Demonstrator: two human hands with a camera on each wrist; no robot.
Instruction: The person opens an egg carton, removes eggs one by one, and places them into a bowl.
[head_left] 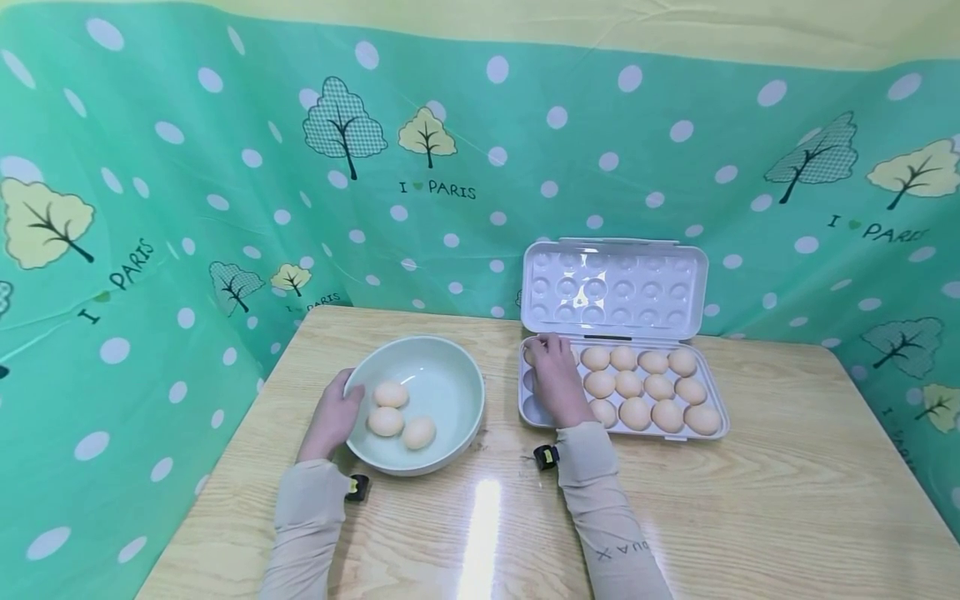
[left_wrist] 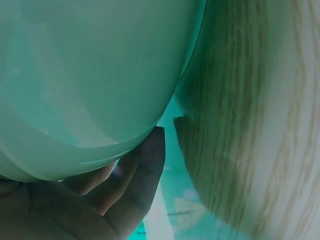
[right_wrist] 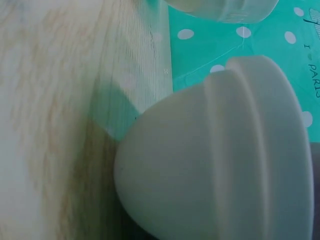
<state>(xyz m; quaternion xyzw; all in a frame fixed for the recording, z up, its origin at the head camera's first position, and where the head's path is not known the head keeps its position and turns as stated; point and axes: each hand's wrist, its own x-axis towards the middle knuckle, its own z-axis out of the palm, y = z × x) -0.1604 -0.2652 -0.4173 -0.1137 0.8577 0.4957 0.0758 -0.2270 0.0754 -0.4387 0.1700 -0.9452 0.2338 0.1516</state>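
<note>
My left hand (head_left: 333, 417) grips the rim of a pale green bowl (head_left: 461, 400), thumb over the edge and fingers along the outside. The left wrist view shows the bowl's outer wall (left_wrist: 90, 75) close up, with the fingers (left_wrist: 145, 175) against it. In the bowl lie three light brown eggs (head_left: 386, 422). At the back left corner of a white egg box (head_left: 720, 421), my right hand (head_left: 558, 382) reaches down and pinches an egg (head_left: 529, 356), mostly covered by its fingers. In the right wrist view the box's outer wall (right_wrist: 200, 165) hides nearly all of that hand.
Behind the egg box stands its opened lid (head_left: 615, 292), close to the green patterned curtain (head_left: 480, 167). Several eggs (head_left: 628, 384) sit in the box's cups, and two cups in its left column (head_left: 534, 408) hold none. Bowl and box stand on a wooden table (head_left: 795, 467).
</note>
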